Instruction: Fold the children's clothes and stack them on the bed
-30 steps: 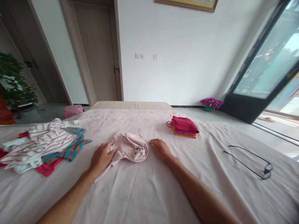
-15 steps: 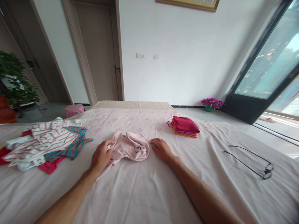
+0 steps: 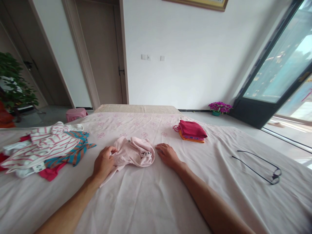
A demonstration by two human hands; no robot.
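A crumpled pale pink garment [image 3: 133,152] lies in the middle of the bed's pale pink sheet [image 3: 151,198]. My left hand [image 3: 103,163] is closed on the garment's left edge, gripping a fold of the cloth. Flat on the sheet rests my right hand [image 3: 167,154], fingers apart, its fingertips at the garment's right side. Whether it touches the cloth I cannot tell.
A heap of striped and coloured clothes [image 3: 46,149] lies at the left. A folded stack of red and orange cloths [image 3: 191,130] sits at the back right. A black cable [image 3: 258,166] lies on the right. Beyond the bed are a door, a pink stool [image 3: 76,114] and purple flowers [image 3: 220,107].
My left hand has closed tighter on the garment's left edge and bunched it a little. The right hand has stayed put. The view shifted slightly.
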